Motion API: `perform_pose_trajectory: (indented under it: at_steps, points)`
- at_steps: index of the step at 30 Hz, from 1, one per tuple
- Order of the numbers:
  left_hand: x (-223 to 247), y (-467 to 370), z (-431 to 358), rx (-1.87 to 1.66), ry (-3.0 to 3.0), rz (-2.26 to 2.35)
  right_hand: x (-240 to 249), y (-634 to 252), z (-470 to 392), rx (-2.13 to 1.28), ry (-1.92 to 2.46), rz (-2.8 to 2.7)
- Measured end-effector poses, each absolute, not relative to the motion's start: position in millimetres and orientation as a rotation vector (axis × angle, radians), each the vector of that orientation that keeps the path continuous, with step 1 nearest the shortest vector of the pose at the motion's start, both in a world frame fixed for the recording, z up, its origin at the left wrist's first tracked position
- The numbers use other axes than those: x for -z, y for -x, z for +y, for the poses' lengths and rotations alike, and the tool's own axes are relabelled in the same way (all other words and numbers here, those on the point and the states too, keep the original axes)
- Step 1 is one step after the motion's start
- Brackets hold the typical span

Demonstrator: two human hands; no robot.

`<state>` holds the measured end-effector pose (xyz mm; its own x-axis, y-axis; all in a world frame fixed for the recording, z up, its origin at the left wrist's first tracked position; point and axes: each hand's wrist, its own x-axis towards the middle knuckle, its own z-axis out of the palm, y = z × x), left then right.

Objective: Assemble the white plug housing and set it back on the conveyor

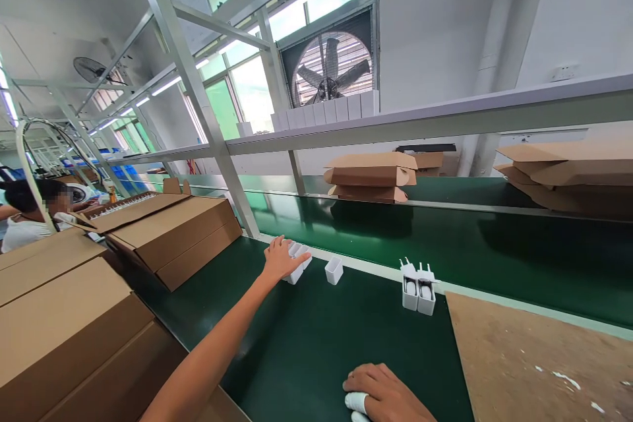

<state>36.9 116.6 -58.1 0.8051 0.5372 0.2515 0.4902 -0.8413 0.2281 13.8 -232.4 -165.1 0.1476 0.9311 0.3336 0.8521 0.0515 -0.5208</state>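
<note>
On the green surface (306, 343), my left hand (279, 260) reaches out at the centre, its fingers spread over a small group of white boxes (297, 273), which it touches and partly covers. Just right of it stands a single white open box (334, 270). Farther right are two white boxes (418, 295) side by side, with white pronged pieces at their tops. My right hand (383, 395) rests low in the view on the green surface, with white wraps on its fingers. Those fingers are partly bent, and whether they hold anything is hidden.
Large cardboard boxes (178, 231) line the left side. A brown board (544, 356) lies at the right. Behind a pale rail run a green belt (445, 237), folded cartons (370, 176) and a metal frame (198, 86). A person (30, 214) is at the far left.
</note>
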Motion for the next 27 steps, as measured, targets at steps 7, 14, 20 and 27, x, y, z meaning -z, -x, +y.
perform_pose_trajectory:
  at_steps: [7, 14, 20, 27]
  points:
    - [60.2, -30.7, 75.8, -0.640, -2.674, 0.180, 145.3, -4.8, -235.9, -0.272, 1.879, -1.688]
    - [105.2, -59.0, 35.3, -0.525, -2.565, -0.001, 135.5, -8.7, -239.2, -0.131, 1.934, -1.816]
    - [124.7, -77.9, 22.0, -0.586, -2.460, -0.166, 145.7, -24.0, -239.5, -0.270, 1.850, -1.811]
    - [122.3, -67.1, 0.7, -0.372, -2.379, -0.179, 169.6, -12.7, -234.3, -0.304, 1.874, -1.565]
